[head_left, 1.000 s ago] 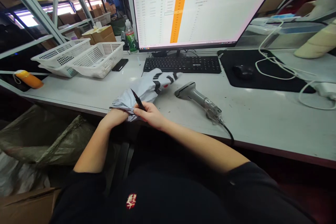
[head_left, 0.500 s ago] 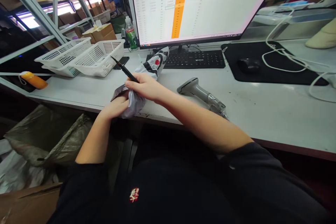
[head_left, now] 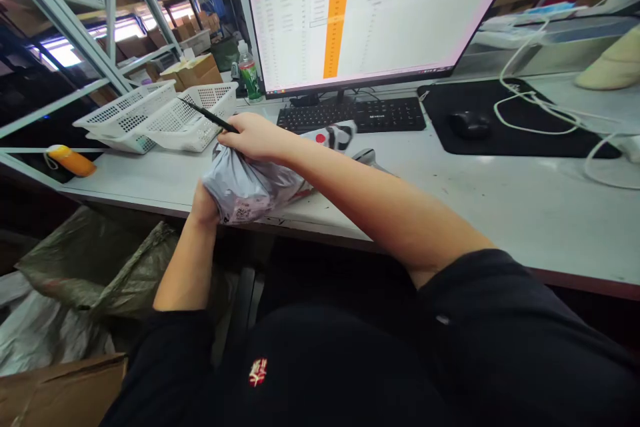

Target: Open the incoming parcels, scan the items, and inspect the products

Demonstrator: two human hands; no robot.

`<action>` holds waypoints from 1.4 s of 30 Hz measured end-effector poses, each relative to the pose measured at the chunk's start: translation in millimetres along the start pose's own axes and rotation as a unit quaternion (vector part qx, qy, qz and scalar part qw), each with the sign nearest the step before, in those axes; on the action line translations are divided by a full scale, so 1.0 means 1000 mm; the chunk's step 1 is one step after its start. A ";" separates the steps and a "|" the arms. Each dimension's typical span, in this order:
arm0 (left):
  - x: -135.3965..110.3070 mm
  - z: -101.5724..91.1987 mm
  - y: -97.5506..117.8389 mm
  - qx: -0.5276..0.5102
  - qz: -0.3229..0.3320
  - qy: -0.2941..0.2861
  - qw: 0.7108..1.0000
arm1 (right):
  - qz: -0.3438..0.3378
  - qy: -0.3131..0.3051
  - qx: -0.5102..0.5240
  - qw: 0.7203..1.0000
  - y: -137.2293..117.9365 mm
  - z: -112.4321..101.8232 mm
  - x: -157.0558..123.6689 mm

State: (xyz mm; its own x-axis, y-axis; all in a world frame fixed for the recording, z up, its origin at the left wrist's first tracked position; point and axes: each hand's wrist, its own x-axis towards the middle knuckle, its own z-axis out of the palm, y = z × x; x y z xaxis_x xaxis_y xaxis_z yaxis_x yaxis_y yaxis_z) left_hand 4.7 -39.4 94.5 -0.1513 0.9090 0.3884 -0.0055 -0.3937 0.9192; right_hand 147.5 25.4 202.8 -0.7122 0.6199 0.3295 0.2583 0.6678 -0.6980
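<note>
My right hand [head_left: 257, 137] is closed around a slim black pen-like tool [head_left: 213, 118], its thin tip pointing up and left. The same hand presses against the upper edge of a grey plastic mailing bag [head_left: 245, 187], crumpled, with a printed label on its lower side. My left hand [head_left: 204, 203] is at the bag's left end, its fingers hidden by the plastic. Another part of the packaging, white and black with a red dot [head_left: 320, 138], sticks out beyond my right forearm. Behind that forearm, a grey barcode scanner [head_left: 365, 156] is mostly covered.
A monitor [head_left: 380, 20], a keyboard [head_left: 395, 115] and a mouse [head_left: 470, 124] on a black mat stand at the back. White baskets [head_left: 175, 137], a green bottle [head_left: 249, 73] and an orange bottle [head_left: 71, 160] are on the left. Below the table edge hangs an open sack [head_left: 65, 260].
The bag has been turned and spread, so its labelled side shows. My right hand has moved up and left with the tool. The red-dotted part has swung right and down, over the scanner.
</note>
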 end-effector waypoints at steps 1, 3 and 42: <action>-0.004 0.001 0.000 -0.018 0.012 0.008 1.000 | 0.008 -0.001 0.004 1.000 0.000 -0.001 -0.001; -0.012 0.001 -0.002 -0.026 0.036 0.000 0.999 | 0.035 0.003 0.010 0.999 0.003 -0.002 -0.002; -0.037 0.007 0.019 0.235 0.136 0.129 0.954 | -0.210 0.078 -0.483 0.847 0.031 -0.028 -0.088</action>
State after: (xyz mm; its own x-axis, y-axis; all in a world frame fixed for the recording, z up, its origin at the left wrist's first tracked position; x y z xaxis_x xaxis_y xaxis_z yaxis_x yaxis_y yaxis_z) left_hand 17.0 -79.5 98.1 -0.3235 0.6943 0.6429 0.5030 -0.4493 0.7383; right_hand 236.6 2.9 169.6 -0.7984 0.2410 0.5518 0.4704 0.8218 0.3215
